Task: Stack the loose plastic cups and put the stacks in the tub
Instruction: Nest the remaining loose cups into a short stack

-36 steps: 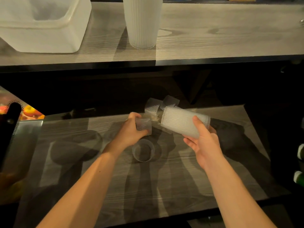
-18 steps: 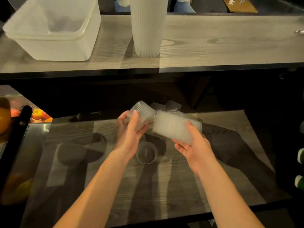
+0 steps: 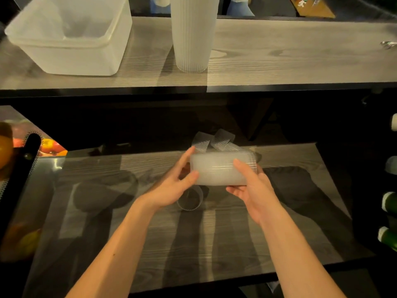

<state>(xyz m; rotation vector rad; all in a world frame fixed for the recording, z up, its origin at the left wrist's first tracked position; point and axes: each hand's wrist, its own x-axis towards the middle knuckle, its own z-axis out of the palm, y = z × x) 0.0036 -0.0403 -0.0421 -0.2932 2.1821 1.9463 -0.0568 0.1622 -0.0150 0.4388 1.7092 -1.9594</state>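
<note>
A short stack of ribbed clear plastic cups [image 3: 217, 171] lies sideways in the air over the lower shelf. My right hand [image 3: 251, 188] grips its right end. My left hand [image 3: 174, 183] presses against its left end, fingers spread around the base. One loose cup [image 3: 190, 200] stands upright on the shelf just below my hands. Two more loose cups [image 3: 202, 143] [image 3: 222, 139] lie behind the stack. A translucent white tub [image 3: 71, 37] sits on the upper shelf at the left, and a tall cup stack [image 3: 192, 33] stands to its right.
The upper wooden shelf [image 3: 290, 54] runs across the top; its dark front edge overhangs the lower shelf [image 3: 214, 244]. A mesh basket with fruit [image 3: 19, 160] is at the left. Green bottles [image 3: 390, 205] lie at the right edge.
My left hand lifted a single cup from the shelf and pushed it onto the left end of the stack in my right hand. The stack now sits level between both hands.
</note>
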